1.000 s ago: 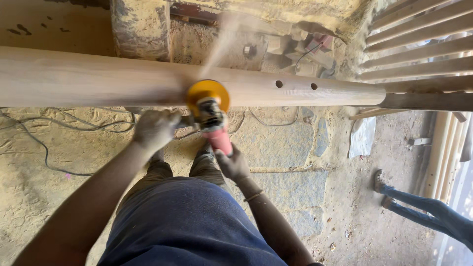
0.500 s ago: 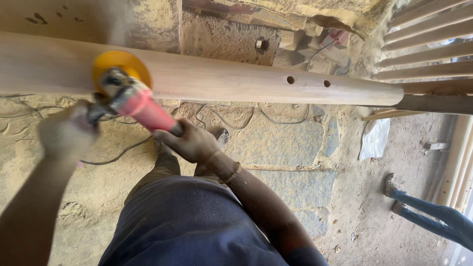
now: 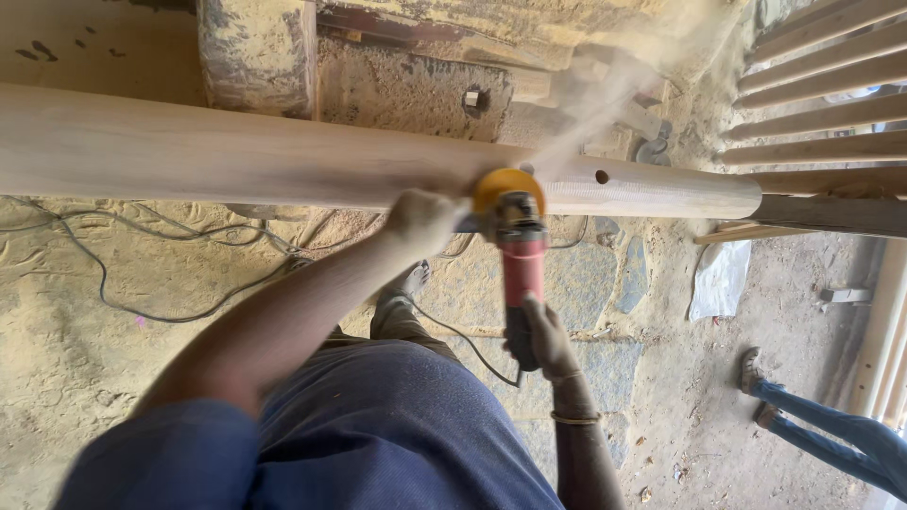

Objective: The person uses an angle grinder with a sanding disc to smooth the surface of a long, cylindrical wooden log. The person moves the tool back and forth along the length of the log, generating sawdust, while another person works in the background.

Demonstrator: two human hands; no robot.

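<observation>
Hands (image 3: 422, 219) (image 3: 543, 338) grip sander (image 3: 518, 244) pressed against wooden pole (image 3: 236, 156).

There are no labels, signs or screens to be seen. The one thing that could pass for a package is a pale, whitish plastic bag or sheet (image 3: 720, 279), crumpled and roughly oblong, lying flat on the dusty stone floor (image 3: 605, 368) on the right side of the scene. It sits just below the right end of the long wooden pole (image 3: 236, 156) and to the left of a small pale scrap of wood (image 3: 844, 296). Whether it is a bag or only loose wrapping cannot be told; no marking shows on it.
</observation>
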